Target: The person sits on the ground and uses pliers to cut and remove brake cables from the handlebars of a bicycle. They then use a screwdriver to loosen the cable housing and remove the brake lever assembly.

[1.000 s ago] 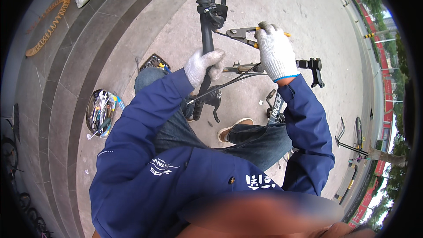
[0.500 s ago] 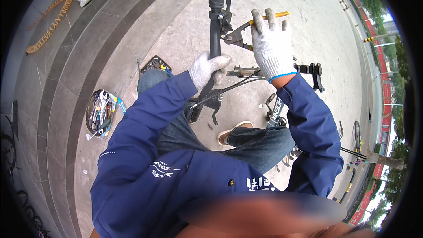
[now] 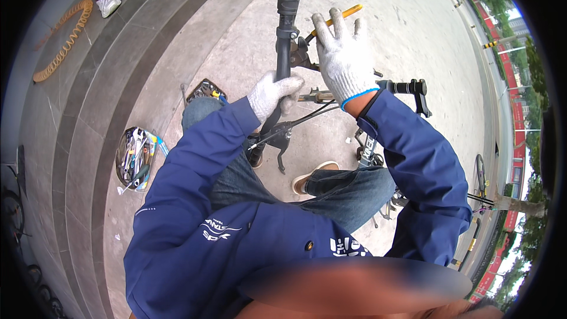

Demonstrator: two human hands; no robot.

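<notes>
Two navy-blue fabric sleeves (image 3: pixel 422 162) reached forward, elbows bent and out to the sides, toward a black tubular metal bicycle handlebar (image 3: pixel 283 58) that stood lengthwise in front of the person. The left hand (image 3: pixel 274 93), in a white knitted glove, was wrapped around the bar's middle, its fingers together and clamped on it. The right hand (image 3: pixel 345 53), in a matching glove with a blue-edged cuff, was turned back-up over the yellow-handled metal pliers (image 3: pixel 353 10), holding them with straightened fingers spread apart across the upper handle; its thumb was hidden. The tool's head was mostly covered, close to the bar's right side. Compared with a second earlier, the right hand and pliers had moved left, nearer the bar, and those fingers had opened out; the left kept its grip.
</notes>
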